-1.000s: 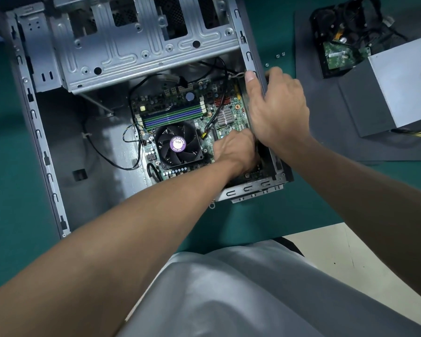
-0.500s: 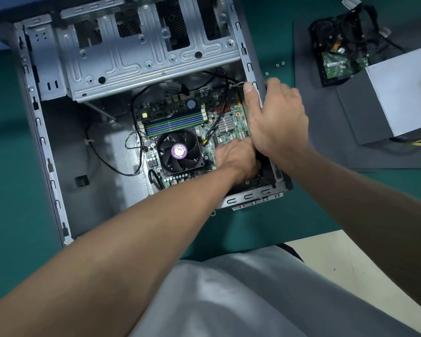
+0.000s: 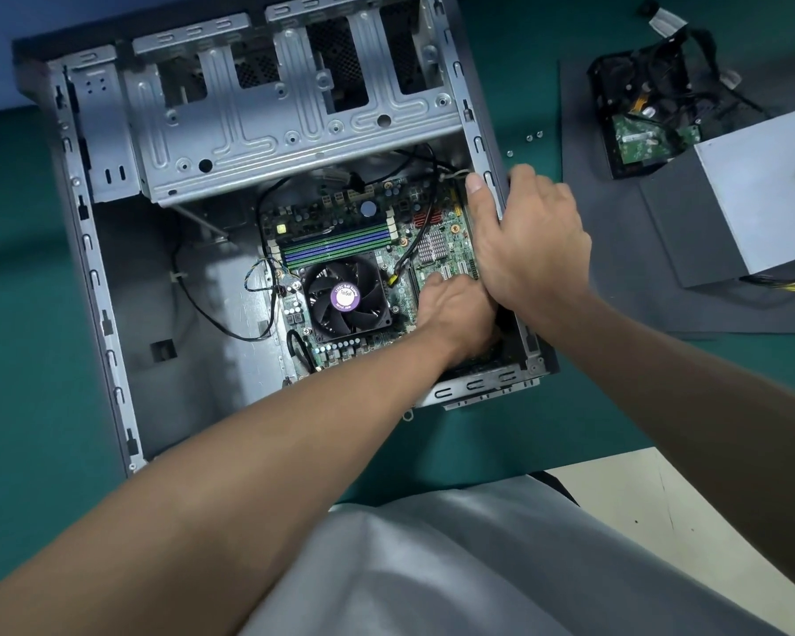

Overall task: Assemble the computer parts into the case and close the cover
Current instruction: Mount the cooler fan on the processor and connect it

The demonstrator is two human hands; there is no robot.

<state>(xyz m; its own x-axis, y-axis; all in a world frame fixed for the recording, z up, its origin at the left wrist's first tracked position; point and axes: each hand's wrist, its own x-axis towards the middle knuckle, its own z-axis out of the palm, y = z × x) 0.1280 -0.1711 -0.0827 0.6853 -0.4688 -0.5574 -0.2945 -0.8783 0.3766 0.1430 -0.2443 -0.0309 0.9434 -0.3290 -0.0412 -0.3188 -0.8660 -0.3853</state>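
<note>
The open metal case [image 3: 106, 314] lies flat on the green mat. Inside sits the motherboard [image 3: 340, 222] with its black cooler fan [image 3: 345, 298]. My left hand [image 3: 455, 314] reaches into the case's near right corner and lies on the board by the expansion slots, one finger stretched onto it. Whatever is under its palm is hidden. My right hand [image 3: 533, 250] grips the case's right wall, thumb inside along the wall and fingers over the outside.
A grey power supply [image 3: 762, 199] and a hard drive [image 3: 643, 130] with cables lie on a dark pad [image 3: 616, 268] to the right. Small screws [image 3: 533, 136] lie beside the case. The drive cage [image 3: 271, 130] spans the case's far end. Loose black wires cross the board.
Both hands stay at the same corner of the case. My left hand's finger has stretched a little further onto the board.
</note>
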